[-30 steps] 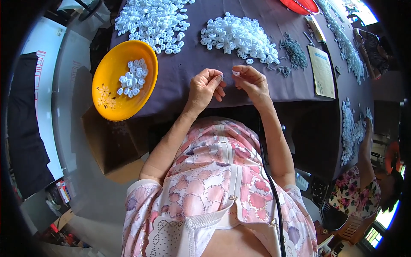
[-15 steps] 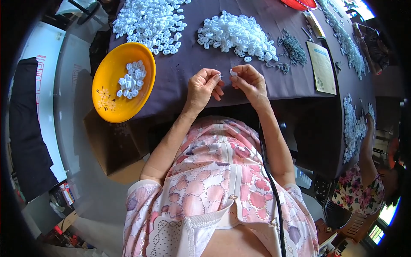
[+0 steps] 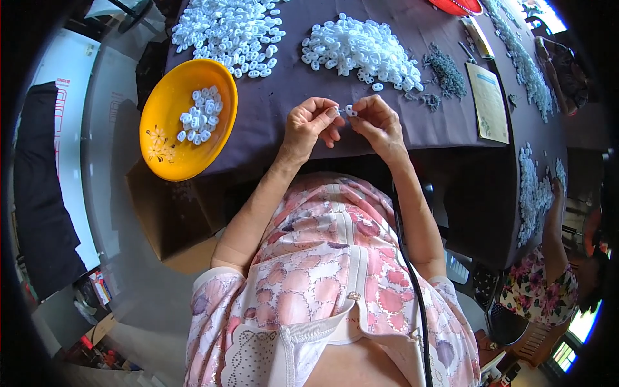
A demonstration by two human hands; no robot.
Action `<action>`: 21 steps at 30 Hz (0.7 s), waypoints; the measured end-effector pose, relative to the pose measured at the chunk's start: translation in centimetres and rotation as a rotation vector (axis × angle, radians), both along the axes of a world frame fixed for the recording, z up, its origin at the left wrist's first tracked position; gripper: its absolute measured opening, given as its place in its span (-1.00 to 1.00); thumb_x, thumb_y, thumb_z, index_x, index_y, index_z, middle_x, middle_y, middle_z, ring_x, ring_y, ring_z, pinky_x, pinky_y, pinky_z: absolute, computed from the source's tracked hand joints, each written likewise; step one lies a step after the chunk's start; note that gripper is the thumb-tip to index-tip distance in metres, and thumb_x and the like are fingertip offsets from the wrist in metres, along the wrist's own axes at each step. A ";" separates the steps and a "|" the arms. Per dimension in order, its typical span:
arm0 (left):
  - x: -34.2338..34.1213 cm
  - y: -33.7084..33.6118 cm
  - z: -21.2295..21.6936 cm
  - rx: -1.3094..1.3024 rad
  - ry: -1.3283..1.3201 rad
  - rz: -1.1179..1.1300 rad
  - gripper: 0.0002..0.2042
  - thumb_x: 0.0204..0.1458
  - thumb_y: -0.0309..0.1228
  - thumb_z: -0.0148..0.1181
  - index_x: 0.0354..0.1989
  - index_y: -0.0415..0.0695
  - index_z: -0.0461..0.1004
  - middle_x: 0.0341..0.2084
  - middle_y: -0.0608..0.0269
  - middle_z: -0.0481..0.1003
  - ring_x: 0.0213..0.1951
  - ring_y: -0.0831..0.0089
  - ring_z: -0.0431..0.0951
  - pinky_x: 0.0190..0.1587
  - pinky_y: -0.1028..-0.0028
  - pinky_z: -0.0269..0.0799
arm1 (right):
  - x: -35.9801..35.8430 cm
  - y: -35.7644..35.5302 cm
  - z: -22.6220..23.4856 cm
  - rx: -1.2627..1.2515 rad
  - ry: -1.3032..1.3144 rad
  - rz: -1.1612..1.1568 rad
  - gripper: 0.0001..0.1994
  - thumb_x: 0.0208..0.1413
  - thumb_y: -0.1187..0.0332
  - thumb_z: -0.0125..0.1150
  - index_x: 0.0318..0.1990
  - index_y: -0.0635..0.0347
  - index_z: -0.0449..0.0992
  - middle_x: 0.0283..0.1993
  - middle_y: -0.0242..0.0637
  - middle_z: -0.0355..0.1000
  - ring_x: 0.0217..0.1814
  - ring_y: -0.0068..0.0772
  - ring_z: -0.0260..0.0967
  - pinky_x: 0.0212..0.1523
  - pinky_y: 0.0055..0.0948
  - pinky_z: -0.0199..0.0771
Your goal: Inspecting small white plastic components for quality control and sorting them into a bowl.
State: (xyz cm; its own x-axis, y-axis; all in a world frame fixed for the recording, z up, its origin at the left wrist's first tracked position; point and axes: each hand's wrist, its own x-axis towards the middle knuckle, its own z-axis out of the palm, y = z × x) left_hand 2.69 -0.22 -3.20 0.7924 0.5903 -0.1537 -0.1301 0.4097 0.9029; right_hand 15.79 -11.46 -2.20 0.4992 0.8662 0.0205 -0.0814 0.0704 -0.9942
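Observation:
Close together over the table's front edge, my two hands face each other. My left hand point(image 3: 311, 128) is closed, its thumb and forefinger pinching a tiny whitish part that is mostly hidden. Between the thumb and fingertips of my right hand point(image 3: 379, 124) sits a small white oval plastic piece point(image 3: 350, 111) with holes in it. The two small parts almost meet; I cannot tell whether they touch. Beyond my hands lies a heap of similar white pieces point(image 3: 361, 51). A yellow oval bowl point(image 3: 158, 116) to the left holds several more.
Another white heap point(image 3: 222, 32) spreads at the far left of the dark tablecloth point(image 3: 287, 84). Small grey-green parts point(image 3: 446, 74) lie right of centre, beside a tan booklet point(image 3: 488, 103). A red basket point(image 3: 458, 5) stands at the back. At right, another person's arm point(image 3: 553, 219) reaches toward more pieces.
My hands have come slightly closer together. The white piece in my right hand has turned, so its holes now show. The whole view has shifted a little.

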 end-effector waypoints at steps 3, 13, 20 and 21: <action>0.2 0.2 0.2 -0.081 -0.038 -0.066 -0.86 0.09 -0.41 0.08 -0.25 -0.21 0.41 -0.53 0.22 0.50 -0.63 0.55 0.48 -0.64 0.64 0.38 | -0.2 -0.1 0.5 -0.009 -0.001 0.064 -0.87 -0.01 0.61 0.11 -0.30 0.25 0.37 -0.36 -0.46 0.38 -0.32 -0.72 0.30 -0.30 -0.69 0.30; -0.2 -0.1 0.0 -0.153 -0.087 -0.067 -0.86 0.09 -0.43 0.06 -0.26 -0.25 0.40 -0.54 0.19 0.49 -0.62 0.53 0.49 -0.63 0.62 0.43 | -0.6 0.2 -0.3 0.038 0.055 0.106 -0.86 0.07 0.53 0.10 -0.19 0.26 0.43 -0.37 -0.41 0.43 -0.38 -0.70 0.31 -0.35 -0.67 0.34; -0.1 -0.7 -0.2 -0.088 -0.045 0.064 -0.87 0.08 -0.45 0.09 -0.29 -0.26 0.39 -0.54 0.15 0.49 -0.64 0.53 0.49 -0.67 0.60 0.42 | -0.6 0.1 -0.6 -0.081 0.118 -0.046 -0.82 0.11 0.50 0.07 -0.12 0.28 0.44 -0.33 -0.39 0.45 -0.34 -0.63 0.44 -0.40 -0.67 0.45; 0.1 -0.8 -0.2 -0.067 -0.034 0.084 -0.87 0.08 -0.45 0.09 -0.30 -0.26 0.39 -0.55 0.16 0.49 -0.65 0.53 0.49 -0.68 0.60 0.42 | -0.7 0.1 -0.6 -0.081 0.120 -0.047 -0.82 0.11 0.50 0.07 -0.12 0.28 0.44 -0.33 -0.39 0.45 -0.34 -0.63 0.44 -0.40 -0.67 0.45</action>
State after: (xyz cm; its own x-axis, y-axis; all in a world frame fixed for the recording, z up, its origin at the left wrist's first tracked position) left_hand 2.77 -0.99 -3.36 0.7462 0.6439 -0.1689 -0.1965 0.4555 0.8683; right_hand 15.09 -11.35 -2.79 0.5342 0.8381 -0.1108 -0.1985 -0.0031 -0.9801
